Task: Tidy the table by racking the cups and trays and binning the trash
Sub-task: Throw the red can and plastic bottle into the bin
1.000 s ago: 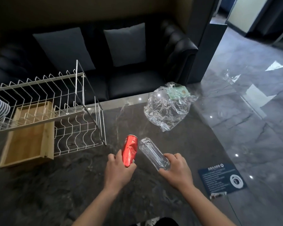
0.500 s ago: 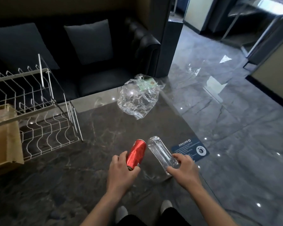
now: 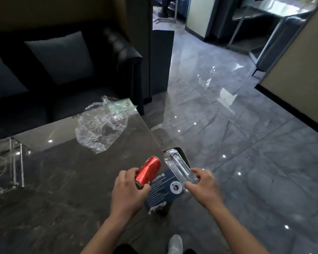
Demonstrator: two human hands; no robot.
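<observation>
Right now the person is carrying two bits of trash toward what is probably the bin (image 3: 182, 155), a dark rounded container showing just past the right edge of the table (image 3: 62, 180). The left hand (image 3: 128, 191) is gripping a red can (image 3: 149, 171) near its lower end, fingers curled round it. The right hand (image 3: 203, 186) is clasping the base of a clear plastic bottle (image 3: 176, 167), whose far end is hanging over that dark container. Done well, I judge, each piece is sitting squarely over the opening before the fingers are loosening, bottle first since it is nearer. A crumpled plastic bag (image 3: 101, 131) is lying further back on the table, well apart from both hands.
</observation>
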